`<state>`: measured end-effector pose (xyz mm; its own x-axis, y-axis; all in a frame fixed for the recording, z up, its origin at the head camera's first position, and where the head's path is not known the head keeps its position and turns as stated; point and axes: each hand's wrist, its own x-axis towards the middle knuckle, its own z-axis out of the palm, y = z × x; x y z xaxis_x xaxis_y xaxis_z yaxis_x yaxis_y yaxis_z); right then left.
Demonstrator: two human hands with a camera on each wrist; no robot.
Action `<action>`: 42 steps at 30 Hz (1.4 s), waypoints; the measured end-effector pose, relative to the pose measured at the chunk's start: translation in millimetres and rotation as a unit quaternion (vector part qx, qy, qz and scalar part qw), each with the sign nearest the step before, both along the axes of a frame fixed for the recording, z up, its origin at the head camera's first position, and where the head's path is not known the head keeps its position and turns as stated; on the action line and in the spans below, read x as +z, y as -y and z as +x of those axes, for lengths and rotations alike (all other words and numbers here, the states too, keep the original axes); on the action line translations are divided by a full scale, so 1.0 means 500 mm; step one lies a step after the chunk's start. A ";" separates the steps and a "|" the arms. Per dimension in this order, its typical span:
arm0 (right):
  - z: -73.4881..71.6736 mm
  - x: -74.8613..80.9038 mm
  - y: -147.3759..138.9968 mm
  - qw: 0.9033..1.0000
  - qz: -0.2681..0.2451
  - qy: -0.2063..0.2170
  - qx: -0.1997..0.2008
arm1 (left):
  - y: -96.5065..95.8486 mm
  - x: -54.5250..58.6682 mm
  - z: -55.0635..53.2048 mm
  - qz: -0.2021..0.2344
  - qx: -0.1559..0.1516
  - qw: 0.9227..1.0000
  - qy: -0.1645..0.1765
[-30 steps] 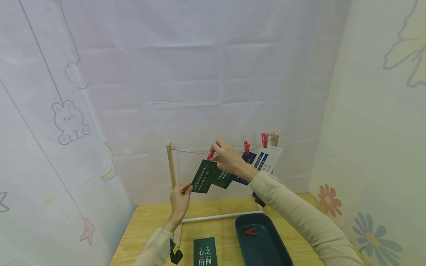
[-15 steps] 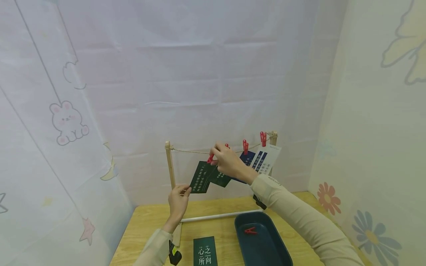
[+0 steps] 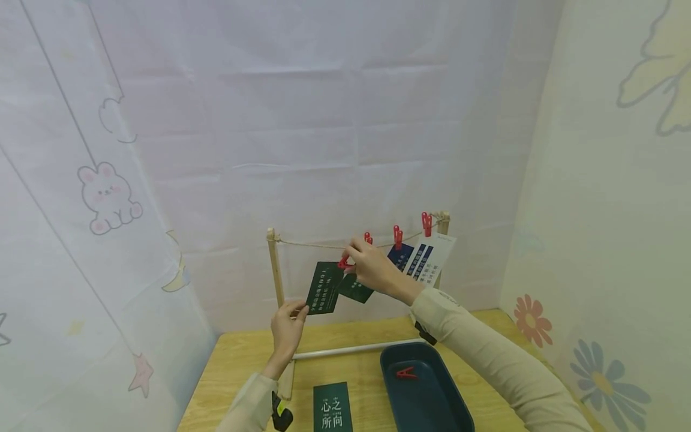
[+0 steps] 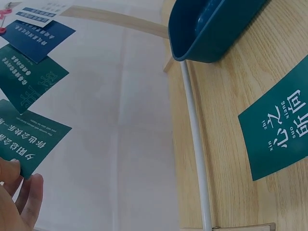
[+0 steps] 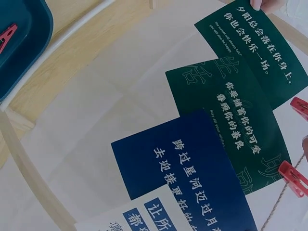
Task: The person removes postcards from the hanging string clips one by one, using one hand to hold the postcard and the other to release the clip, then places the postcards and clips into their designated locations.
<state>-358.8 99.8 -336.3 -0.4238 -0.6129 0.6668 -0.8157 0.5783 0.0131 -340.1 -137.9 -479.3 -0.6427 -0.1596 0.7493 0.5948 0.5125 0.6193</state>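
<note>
One green card [image 3: 323,289], seemingly steadied by our left hand [image 3: 288,329] pinching its seven-o'clock corner, has our right hand [image 3: 372,266] gripping a red clothespin [image 3: 344,263] near one o'clock.

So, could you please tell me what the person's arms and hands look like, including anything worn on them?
The left sleeve and right sleeve are long and cream-beige; a small dark marking near the right cuff is unreadable. The left hand and right hand are gloveless. A black device shows at each wrist, the left one with a yellow-green patch.
</note>
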 end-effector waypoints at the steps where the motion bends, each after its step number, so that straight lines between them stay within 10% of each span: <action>1: 0.000 -0.003 0.000 1.000 0.000 -0.004 0.003 | 0.001 -0.001 0.000 -0.001 0.000 1.000 -0.008; 7: 0.000 -0.022 -0.003 1.000 0.012 -0.010 0.014 | 0.005 -0.010 0.003 -0.006 -0.006 0.999 -0.035; 19: 0.003 -0.059 -0.014 0.999 0.034 -0.009 0.010 | 0.015 -0.030 0.010 -0.003 0.000 0.999 0.042; 42: 0.011 -0.143 -0.041 0.996 0.059 0.061 -0.007 | 0.024 -0.080 0.026 0.004 -0.001 0.996 0.086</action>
<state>-353.2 120.4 -407.6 -0.5067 -0.6771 0.5336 -0.8069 0.5904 -0.0171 -327.3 -149.7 -519.3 -0.7623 -0.1646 0.6259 0.4796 0.5057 0.7171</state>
